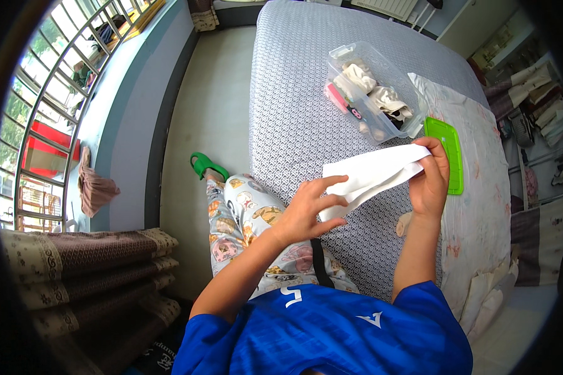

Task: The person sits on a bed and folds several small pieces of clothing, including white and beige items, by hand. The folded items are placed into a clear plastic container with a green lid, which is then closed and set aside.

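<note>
A folded white cloth (pixel 375 171) stretches between my hands above the bed. My right hand (pixel 429 176) pinches its far right end between thumb and fingers. At the cloth's left end is my left hand (pixel 312 206), fingers spread and the fingertips at its edge; whether they grip it cannot be told. Beyond the cloth, a clear plastic storage box (pixel 375 93) on the bed holds crumpled cream and dark fabric items and a pink item. The green plastic lid (pixel 455 159) lies just right of my right hand, partly behind it.
Patterned grey bedding (pixel 291 93) covers the bed, with a pale floral sheet (pixel 478 211) along its right side. A small beige item (pixel 403 224) lies near my right forearm. At left are a barred window (pixel 51 103), a hanging pink cloth (pixel 94 187) and brown curtains (pixel 98 258).
</note>
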`<control>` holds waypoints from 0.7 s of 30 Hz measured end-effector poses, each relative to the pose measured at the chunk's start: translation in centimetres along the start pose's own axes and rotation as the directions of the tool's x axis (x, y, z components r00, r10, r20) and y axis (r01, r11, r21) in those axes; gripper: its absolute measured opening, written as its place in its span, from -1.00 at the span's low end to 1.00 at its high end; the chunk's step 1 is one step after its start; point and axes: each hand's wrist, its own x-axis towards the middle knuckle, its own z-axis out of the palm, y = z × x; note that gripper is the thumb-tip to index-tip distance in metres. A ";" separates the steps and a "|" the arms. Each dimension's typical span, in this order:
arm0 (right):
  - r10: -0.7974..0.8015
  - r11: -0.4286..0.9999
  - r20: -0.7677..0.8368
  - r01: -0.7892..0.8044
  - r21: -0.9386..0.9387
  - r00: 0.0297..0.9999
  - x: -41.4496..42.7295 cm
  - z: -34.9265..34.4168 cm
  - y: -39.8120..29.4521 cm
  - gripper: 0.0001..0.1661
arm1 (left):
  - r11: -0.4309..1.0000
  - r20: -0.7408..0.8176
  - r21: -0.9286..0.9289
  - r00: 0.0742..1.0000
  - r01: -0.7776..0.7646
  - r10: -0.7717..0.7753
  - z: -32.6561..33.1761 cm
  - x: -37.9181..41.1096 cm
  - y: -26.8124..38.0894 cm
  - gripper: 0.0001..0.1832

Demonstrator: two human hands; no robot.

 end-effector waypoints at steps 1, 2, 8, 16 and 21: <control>0.003 1.000 0.006 -0.003 0.007 1.000 0.0 0.2 0.1 -0.81 | 0.999 -0.017 0.041 1.000 -0.004 0.004 0.2 -0.4 0.5 -0.63; 0.005 1.000 0.011 -0.005 0.014 1.000 0.0 0.5 0.2 -0.81 | 0.997 -0.034 0.081 0.999 -0.007 0.010 0.6 -0.6 1.0 -0.62; -0.001 1.000 0.024 0.000 0.027 1.000 -0.3 2.2 0.1 -0.81 | 0.922 -0.105 0.292 0.967 0.253 -0.232 3.5 -2.1 -0.8 -0.43; -0.016 1.000 0.016 0.017 -0.020 1.000 -0.7 3.2 0.9 -0.81 | 0.985 -0.254 0.175 0.966 0.002 0.043 0.8 0.9 2.8 -0.42; -0.018 1.000 0.044 0.018 -0.012 0.999 -0.9 4.3 0.9 -0.81 | 0.974 -0.286 0.225 0.958 0.036 0.030 0.3 2.6 3.6 -0.41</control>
